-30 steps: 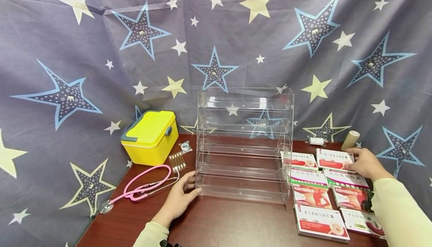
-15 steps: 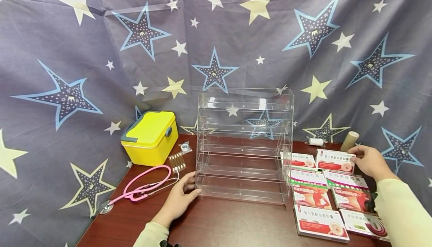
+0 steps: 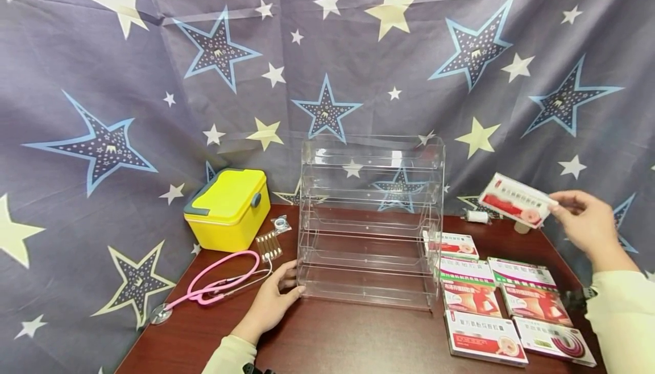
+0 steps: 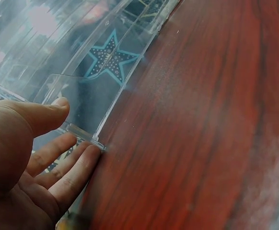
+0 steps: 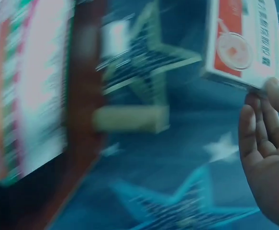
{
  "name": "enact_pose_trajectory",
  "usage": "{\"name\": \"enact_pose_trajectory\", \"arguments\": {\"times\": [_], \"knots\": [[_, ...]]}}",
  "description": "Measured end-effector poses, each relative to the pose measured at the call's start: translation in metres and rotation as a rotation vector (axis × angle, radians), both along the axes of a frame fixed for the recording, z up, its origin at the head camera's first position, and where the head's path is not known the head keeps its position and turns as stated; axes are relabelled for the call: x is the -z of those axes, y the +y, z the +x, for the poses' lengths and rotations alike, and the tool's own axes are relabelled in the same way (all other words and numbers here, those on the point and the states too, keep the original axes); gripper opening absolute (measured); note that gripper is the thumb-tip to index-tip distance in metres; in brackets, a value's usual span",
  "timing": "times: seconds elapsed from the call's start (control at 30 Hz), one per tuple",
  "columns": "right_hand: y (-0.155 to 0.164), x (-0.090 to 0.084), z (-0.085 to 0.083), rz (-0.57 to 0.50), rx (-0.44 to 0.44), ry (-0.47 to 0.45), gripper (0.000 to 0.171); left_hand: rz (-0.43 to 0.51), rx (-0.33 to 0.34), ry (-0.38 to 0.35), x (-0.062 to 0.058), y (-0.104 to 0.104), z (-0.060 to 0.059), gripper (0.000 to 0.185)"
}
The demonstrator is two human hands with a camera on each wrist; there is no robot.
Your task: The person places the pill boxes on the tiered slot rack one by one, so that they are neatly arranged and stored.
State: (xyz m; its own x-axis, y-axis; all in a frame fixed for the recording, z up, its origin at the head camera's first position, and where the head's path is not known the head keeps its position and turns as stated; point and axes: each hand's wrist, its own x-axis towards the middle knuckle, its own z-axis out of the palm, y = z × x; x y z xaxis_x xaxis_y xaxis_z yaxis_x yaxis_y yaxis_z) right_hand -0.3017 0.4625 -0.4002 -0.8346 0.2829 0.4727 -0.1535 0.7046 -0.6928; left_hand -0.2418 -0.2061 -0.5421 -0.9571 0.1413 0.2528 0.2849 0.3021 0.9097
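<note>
Our right hand (image 3: 588, 227) pinches one end of the box (image 3: 517, 200) up in the air beside the clear shelf (image 3: 370, 220), so it could slip and fall, while our left hand (image 3: 271, 304), fingers straight, rests against the shelf's bottom corner.

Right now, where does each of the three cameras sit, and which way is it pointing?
Head: worn on the head, facing forward and down at the table, clear rack and star curtain; both hands and sleeves show.
Left wrist: faces along the left hand, fingers at the rack's bottom corner.
Right wrist: blurred, faces the right hand pinching a red-and-white box above the table.
Shared: the head view also shows that box and the rack-touching left hand.
</note>
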Motion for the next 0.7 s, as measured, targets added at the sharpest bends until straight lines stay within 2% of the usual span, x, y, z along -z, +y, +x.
{"name": "enact_pose_trajectory", "arguments": {"times": [0.1,0.2,0.27,0.37,0.53,0.7], "knots": [[-0.026,-0.040,0.003,-0.166,0.013,0.128,0.016,-0.001,-0.003,-0.002,0.002,-0.001,0.000,0.058],[-0.060,-0.087,0.007,-0.263,-0.019,0.249,0.019,0.002,-0.004,0.009,0.003,-0.002,0.001,0.058],[-0.085,-0.116,0.010,-0.284,-0.064,0.313,0.021,0.001,0.000,0.024,0.004,-0.002,0.000,0.058],[-0.124,-0.150,0.009,-0.240,-0.148,0.364,0.022,0.013,0.007,0.028,0.006,-0.003,0.000,0.058],[-0.188,-0.181,-0.008,-0.113,-0.259,0.346,0.022,0.036,0.019,-0.007,0.005,-0.003,-0.001,0.057],[-0.243,-0.190,-0.036,0.002,-0.308,0.321,0.020,0.052,0.021,-0.014,0.005,-0.001,-0.002,0.057]]}}
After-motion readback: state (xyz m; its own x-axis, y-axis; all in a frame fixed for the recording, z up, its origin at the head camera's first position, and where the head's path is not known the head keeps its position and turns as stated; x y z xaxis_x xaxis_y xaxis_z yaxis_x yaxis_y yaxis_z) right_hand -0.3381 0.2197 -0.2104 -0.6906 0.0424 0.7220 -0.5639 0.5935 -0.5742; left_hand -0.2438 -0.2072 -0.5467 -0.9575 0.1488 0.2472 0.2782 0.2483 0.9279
